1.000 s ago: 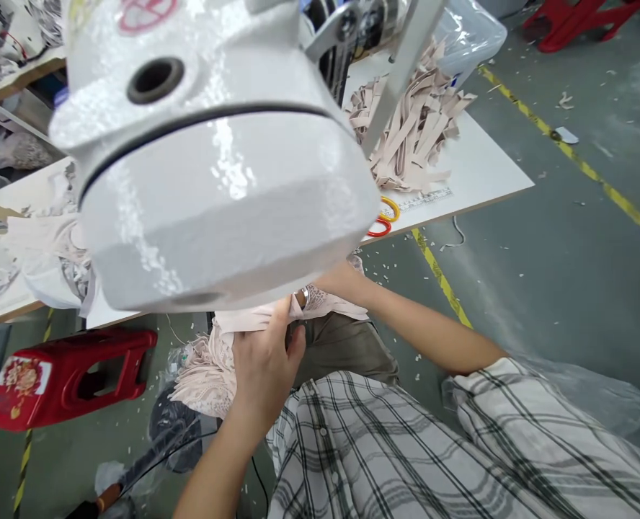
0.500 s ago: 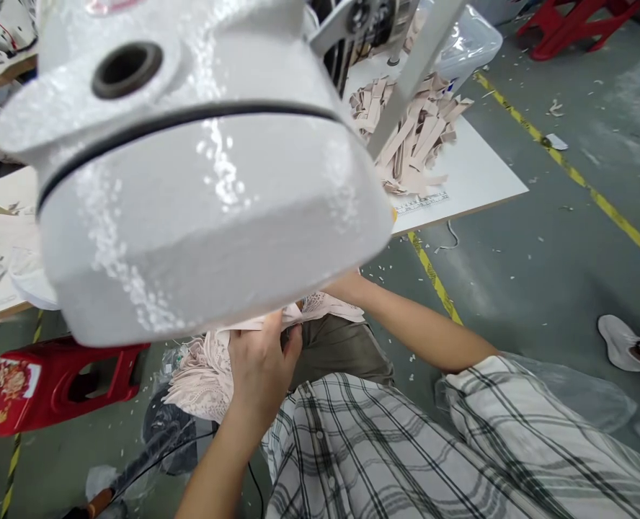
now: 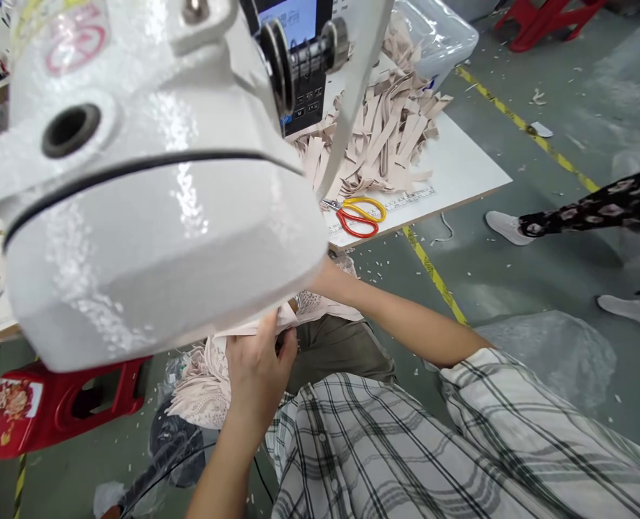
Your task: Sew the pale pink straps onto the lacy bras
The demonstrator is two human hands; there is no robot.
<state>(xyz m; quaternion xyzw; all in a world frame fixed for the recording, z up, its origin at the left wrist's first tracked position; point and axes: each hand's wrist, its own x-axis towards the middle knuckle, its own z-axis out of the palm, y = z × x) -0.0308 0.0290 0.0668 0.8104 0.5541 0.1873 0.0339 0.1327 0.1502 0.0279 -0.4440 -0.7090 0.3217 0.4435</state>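
A white sewing machine head [image 3: 163, 252] fills the upper left and hides much of the work under it. Below its lower edge, my left hand [image 3: 258, 364] grips the edge of a pale pink lace fabric piece [image 3: 323, 308], fingers on top and thumb turned inward. My right hand [image 3: 325, 280] reaches under the machine head from the right; only the wrist side shows, its fingers hidden. The fabric drapes above my lap between the two hands. To the left of my left hand hangs a bunch of pink lace pieces [image 3: 204, 389].
Scissors [image 3: 360, 216] with red and yellow handles lie on the white table [image 3: 476, 162], beside a heap of pink fabric strips [image 3: 390, 137]. A clear plastic bin [image 3: 433, 36] stands behind. On the left is a red stool [image 3: 55, 407]. Another person's legs [image 3: 595, 202] are at the right.
My view has shifted, so the machine head sits further left and lower, uncovering the scissors and a control screen. More of another person's legs shows at the right. My left hand keeps its grip.
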